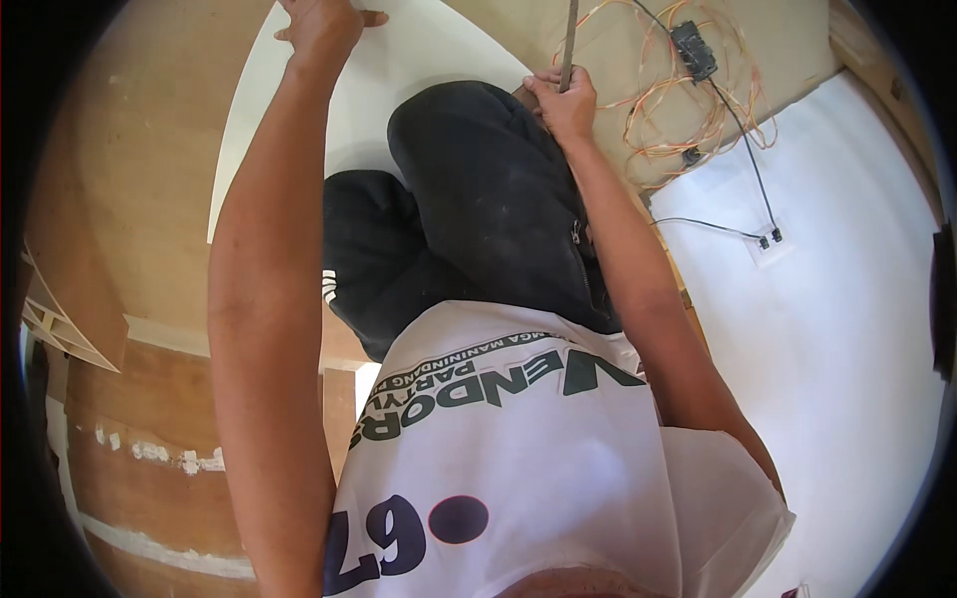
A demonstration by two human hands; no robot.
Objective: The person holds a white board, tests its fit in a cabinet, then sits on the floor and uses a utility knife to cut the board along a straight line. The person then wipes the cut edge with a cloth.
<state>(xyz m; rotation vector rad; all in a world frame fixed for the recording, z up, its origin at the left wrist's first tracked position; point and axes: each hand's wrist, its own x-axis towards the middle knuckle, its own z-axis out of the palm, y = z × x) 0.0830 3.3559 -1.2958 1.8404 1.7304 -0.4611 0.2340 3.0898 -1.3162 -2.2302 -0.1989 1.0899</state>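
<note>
A white board lies at the top under my dark-trousered knees. My left hand rests on it near the upper edge of the view, fingers apart, with the tips partly out of sight. My right hand is closed on a thin dark flat strip at the board's right edge, beside my right knee. The strip runs upward out of the picture; its lower part is mostly hidden by my hand and knee.
Coiled orange cables and a black box lie at upper right. Black cords lead to an outlet on a white surface. A wooden shelf unit stands at far left, near brown panels with white patches.
</note>
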